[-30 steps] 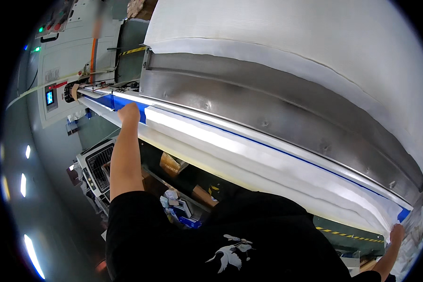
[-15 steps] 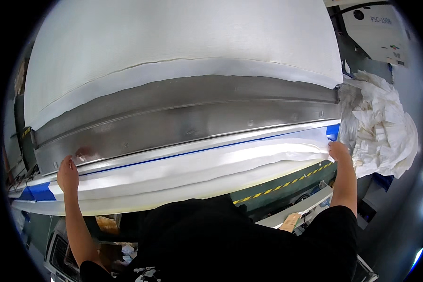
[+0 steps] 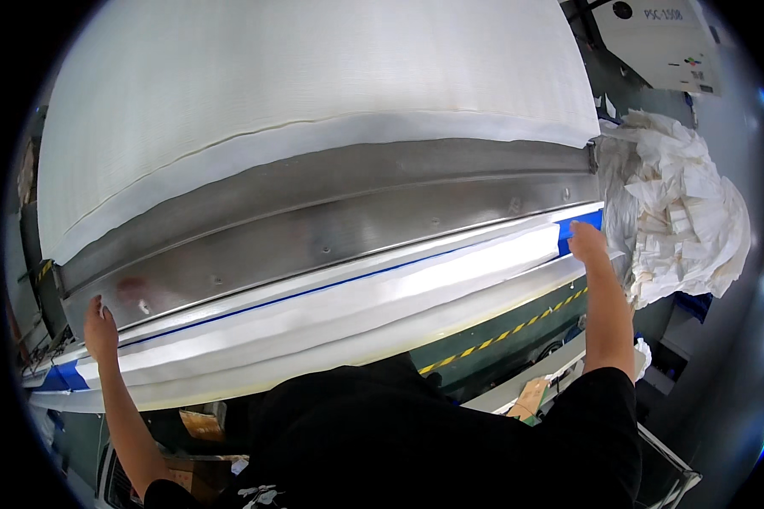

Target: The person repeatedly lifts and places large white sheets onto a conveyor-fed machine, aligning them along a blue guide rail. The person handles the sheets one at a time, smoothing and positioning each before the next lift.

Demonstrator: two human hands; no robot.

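Note:
A long strip of white cloth (image 3: 339, 307) lies over a blue surface (image 3: 581, 222), along the near edge of a brushed metal plate (image 3: 331, 233). At the strip's left end is my left hand (image 3: 102, 332), its fingers drawn together beside the plate's lower left corner. My right hand (image 3: 587, 243) is closed over the blue surface at the far right, just past the cloth's right edge. What either set of fingers holds, if anything, is hidden. A thin blue line shows along the strip's upper side.
Beyond the plate spreads a wide white sheet (image 3: 314, 68). Crumpled white material (image 3: 679, 204) is heaped at the right, below a pale machine housing (image 3: 658, 42). Yellow-and-black tape (image 3: 505, 331) runs on the green floor. Cardboard (image 3: 530, 397) lies near my right arm.
My right hand has moved up from the cloth's lower right corner onto the blue surface, and more blue shows there. The cloth looks flatter at its right end. My left hand sits slightly lower left.

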